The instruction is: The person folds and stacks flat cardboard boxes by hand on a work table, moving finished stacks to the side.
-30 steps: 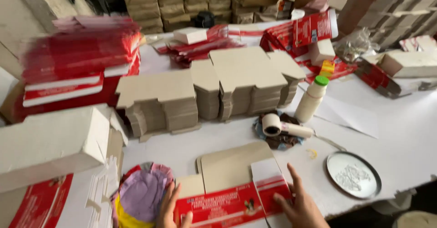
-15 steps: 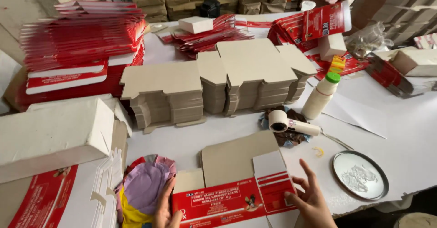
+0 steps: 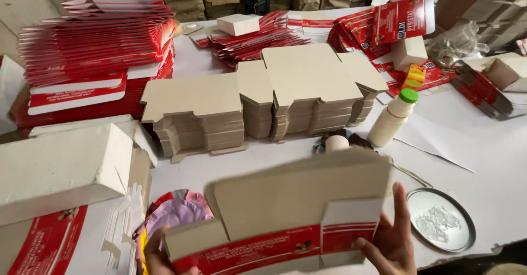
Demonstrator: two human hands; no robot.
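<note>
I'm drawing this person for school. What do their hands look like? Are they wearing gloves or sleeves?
Both hands are bare: no gloves, no rings that show. Only a little of the left hand peeks in at the bottom edge. The right hand shows more, with long fingers and short plain nails. No sleeve or watch shows, as the wrists are cut off by the picture's edge.
</note>
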